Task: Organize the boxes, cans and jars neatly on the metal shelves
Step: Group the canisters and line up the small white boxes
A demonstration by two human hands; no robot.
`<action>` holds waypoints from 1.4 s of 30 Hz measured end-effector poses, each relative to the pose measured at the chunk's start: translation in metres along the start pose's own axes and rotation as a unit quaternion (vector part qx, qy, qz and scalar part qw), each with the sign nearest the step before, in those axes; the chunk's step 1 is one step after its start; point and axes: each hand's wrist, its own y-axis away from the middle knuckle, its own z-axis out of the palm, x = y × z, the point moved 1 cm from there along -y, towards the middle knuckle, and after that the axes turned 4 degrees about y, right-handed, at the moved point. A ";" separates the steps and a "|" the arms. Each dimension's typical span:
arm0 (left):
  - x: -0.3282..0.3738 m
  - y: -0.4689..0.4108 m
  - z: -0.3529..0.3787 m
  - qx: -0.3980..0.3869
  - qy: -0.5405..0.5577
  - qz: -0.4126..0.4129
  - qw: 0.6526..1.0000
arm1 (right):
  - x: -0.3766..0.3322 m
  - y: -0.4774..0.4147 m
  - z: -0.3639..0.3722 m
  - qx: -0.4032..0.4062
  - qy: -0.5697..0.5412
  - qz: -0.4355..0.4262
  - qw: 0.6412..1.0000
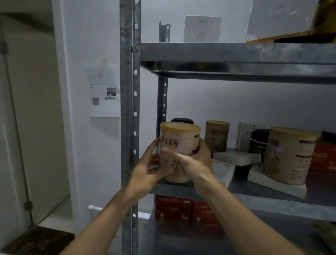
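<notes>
A beige soy-powder can (pixel 179 140) with an orange lid stands at the left front corner of the middle metal shelf (pixel 258 202). My left hand (pixel 149 166) wraps its left side and my right hand (pixel 196 160) grips its right side and front. A second beige can (pixel 288 156) rests on a flat white box (pixel 276 183) further right. A smaller brown can (pixel 216 135) stands at the back, with a dark jar (pixel 259 142) beside it. An orange-red box (pixel 328 156) sits at the far right.
The grey upright post (pixel 129 95) stands just left of my hands. Two red boxes (pixel 188 210) sit on the lower shelf. The top shelf (pixel 250 57) holds white boxes (pixel 202 28) and a yellow package (pixel 335 20). A door and a wall with taped paper (pixel 105 93) lie left.
</notes>
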 end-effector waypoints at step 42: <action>0.023 0.018 0.010 0.040 -0.184 -0.001 0.982 | -0.003 0.017 -0.037 0.095 0.264 -0.017 0.960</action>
